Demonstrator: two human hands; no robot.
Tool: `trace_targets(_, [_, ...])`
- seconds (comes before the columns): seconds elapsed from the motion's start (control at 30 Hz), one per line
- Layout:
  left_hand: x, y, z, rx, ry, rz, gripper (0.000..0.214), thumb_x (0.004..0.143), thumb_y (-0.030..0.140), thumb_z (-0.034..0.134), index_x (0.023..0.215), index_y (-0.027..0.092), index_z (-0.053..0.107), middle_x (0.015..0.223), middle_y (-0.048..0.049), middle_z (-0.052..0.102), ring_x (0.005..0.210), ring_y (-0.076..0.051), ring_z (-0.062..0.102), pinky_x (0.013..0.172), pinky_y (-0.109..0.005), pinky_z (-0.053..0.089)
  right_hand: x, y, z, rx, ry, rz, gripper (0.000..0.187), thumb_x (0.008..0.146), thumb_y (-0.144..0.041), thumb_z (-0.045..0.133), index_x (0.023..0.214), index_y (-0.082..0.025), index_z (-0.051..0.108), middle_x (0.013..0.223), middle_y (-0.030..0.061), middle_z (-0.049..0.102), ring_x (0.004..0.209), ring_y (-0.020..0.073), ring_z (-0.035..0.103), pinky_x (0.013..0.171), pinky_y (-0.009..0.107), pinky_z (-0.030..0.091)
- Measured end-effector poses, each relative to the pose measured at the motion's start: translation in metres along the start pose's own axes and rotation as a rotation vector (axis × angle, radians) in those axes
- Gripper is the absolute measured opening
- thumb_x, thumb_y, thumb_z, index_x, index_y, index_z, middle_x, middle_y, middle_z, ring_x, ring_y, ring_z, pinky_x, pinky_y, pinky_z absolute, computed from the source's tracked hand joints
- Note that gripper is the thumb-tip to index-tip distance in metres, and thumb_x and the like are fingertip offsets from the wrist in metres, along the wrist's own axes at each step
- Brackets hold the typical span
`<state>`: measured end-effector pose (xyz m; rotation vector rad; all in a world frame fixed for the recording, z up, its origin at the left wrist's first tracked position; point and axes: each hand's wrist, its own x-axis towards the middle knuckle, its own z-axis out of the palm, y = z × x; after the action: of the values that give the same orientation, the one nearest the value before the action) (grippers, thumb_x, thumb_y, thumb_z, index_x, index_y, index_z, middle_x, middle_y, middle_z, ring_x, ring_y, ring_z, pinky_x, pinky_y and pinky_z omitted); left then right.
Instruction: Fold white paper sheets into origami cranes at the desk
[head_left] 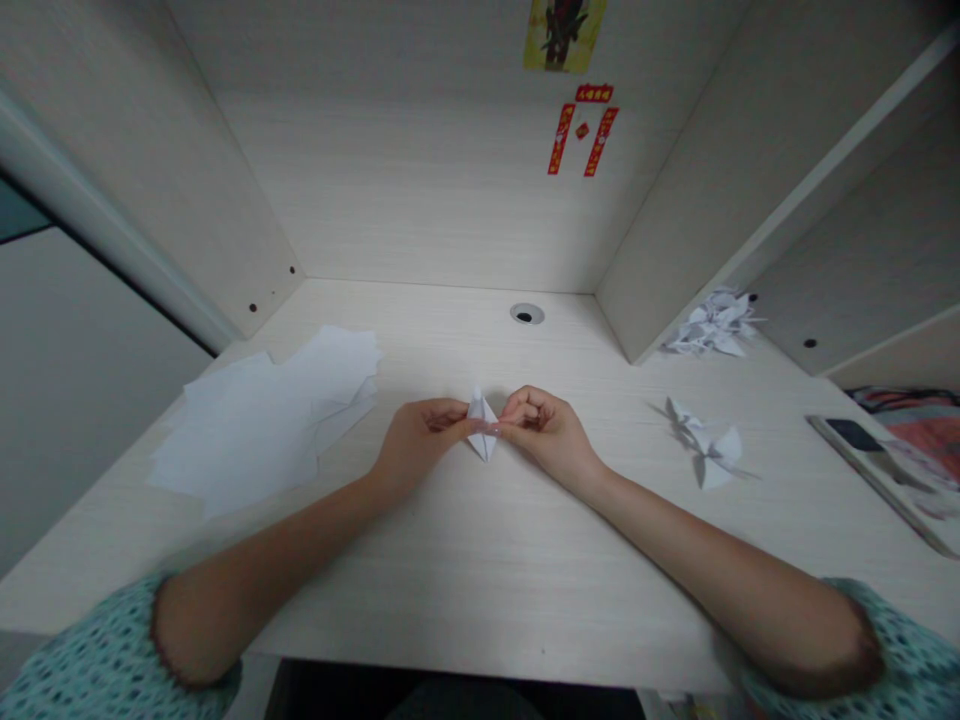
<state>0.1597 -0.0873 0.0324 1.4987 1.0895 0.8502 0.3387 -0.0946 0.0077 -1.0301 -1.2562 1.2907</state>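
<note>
A small folded piece of white origami paper, shaped like a narrow diamond, is held upright near the middle of the desk. My left hand pinches its left side between thumb and fingers. From the right, my right hand pinches it too, its other fingers curled in. The two thumbs meet across the front of the paper and hide part of its folds.
Loose white paper sheets overlap on the left. Two folded paper cranes lie on the right, with a heap of white folded paper behind by the partition. A phone lies at far right. A cable hole is at the back.
</note>
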Motion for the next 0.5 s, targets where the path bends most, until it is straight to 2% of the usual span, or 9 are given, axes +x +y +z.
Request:
trace_targets(0.17, [0.004, -0.0049, -0.0016, 0.04, -0.001, -0.027, 0.029, 0.071, 0.045, 0.066, 0.071, 0.017, 0.071, 0.065, 0.0008, 0.064, 0.06, -0.011, 0.054, 0.055, -0.021, 0.036, -0.001, 0.0006, 0.0013, -0.024, -0.057, -0.01, 0.029, 0.064, -0.029, 0.078, 0.071, -0.018, 0.051, 0.053, -0.0069, 0.055, 0.047, 0.0055, 0.046, 0.05, 0.02, 0.032])
trace_targets(0.37, [0.0067, -0.0087, -0.0014, -0.028, -0.012, -0.056, 0.031, 0.072, 0.046, 0.065, 0.064, 0.016, 0.067, 0.056, 0.0025, 0.054, 0.056, -0.009, 0.047, 0.055, -0.021, 0.035, -0.0008, -0.0001, 0.0014, 0.034, -0.08, 0.001, 0.029, 0.064, -0.029, 0.078, 0.077, -0.018, 0.054, 0.062, -0.0042, 0.061, 0.054, 0.0073, 0.053, 0.056, 0.022, 0.039])
trace_targets(0.5, [0.0055, -0.0066, -0.0001, -0.049, 0.009, -0.057, 0.03, 0.072, 0.045, 0.065, 0.065, 0.016, 0.068, 0.06, 0.0013, 0.058, 0.059, -0.01, 0.05, 0.058, -0.021, 0.039, -0.0007, -0.003, 0.0023, 0.053, -0.063, 0.015, 0.031, 0.065, -0.031, 0.077, 0.088, -0.019, 0.059, 0.067, -0.0026, 0.065, 0.058, 0.0088, 0.056, 0.057, 0.022, 0.041])
